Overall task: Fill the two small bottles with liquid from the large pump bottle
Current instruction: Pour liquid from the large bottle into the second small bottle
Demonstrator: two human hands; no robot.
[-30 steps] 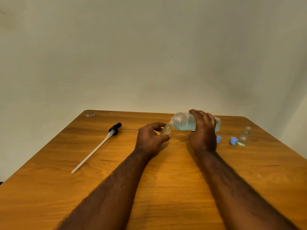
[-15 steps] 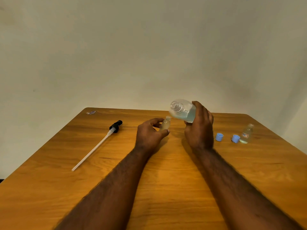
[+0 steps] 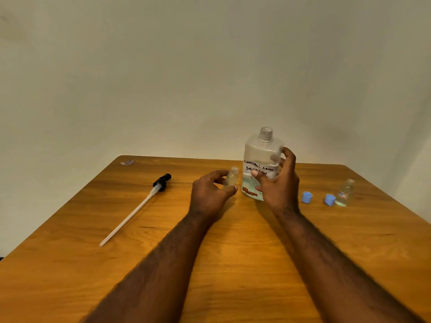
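Clear pump bottle (image 3: 261, 150), tipped a second ago, is back upright, gripped by the right hand (image 3: 279, 192), while the left hand (image 3: 207, 197) pinches a small bottle (image 3: 232, 177), pour apparently done.

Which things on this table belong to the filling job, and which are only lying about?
For the job: large bottle, upright in the right hand; small bottle, in the left hand; second small bottle; blue cap; other blue cap; detached pump.
Lying about: small scrap at the far left corner of the table.
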